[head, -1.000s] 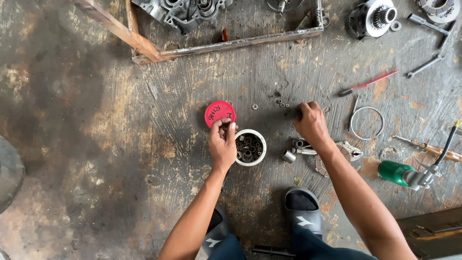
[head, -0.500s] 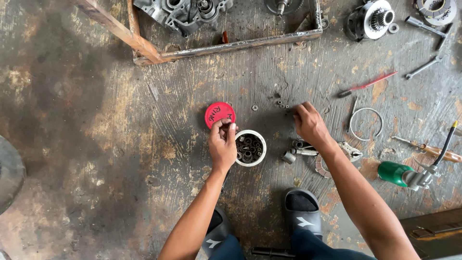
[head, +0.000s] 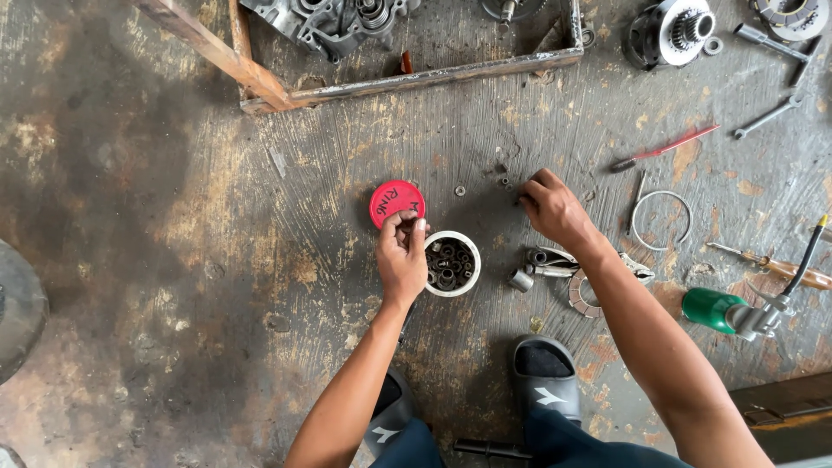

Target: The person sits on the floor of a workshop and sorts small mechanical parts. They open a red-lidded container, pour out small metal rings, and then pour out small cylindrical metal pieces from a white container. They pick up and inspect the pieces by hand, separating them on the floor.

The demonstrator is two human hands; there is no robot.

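My left hand (head: 401, 258) rests on the floor with its fingertips pinched together between a red round lid (head: 396, 202) and a white round tub (head: 431, 243) full of small metal rings. Anything between those fingertips is too small to see. My right hand (head: 553, 211) is further right, knuckles up, its fingers curled down onto the floor beside some tiny loose metal parts (head: 503, 180). A single small washer (head: 459, 191) lies between the lid and that hand.
A metal frame (head: 416, 81) with an engine case stands at the top. A clutch hub (head: 672, 33), spanners (head: 767, 114), a red-handled tool (head: 663, 147), a wire ring (head: 660, 220), a screwdriver (head: 767, 263) and a green-handled tool (head: 724, 310) lie to the right. My sandalled feet (head: 542, 374) are below.
My right hand has crept slightly up and to the left over the small parts. My left hand has stayed by the tub.
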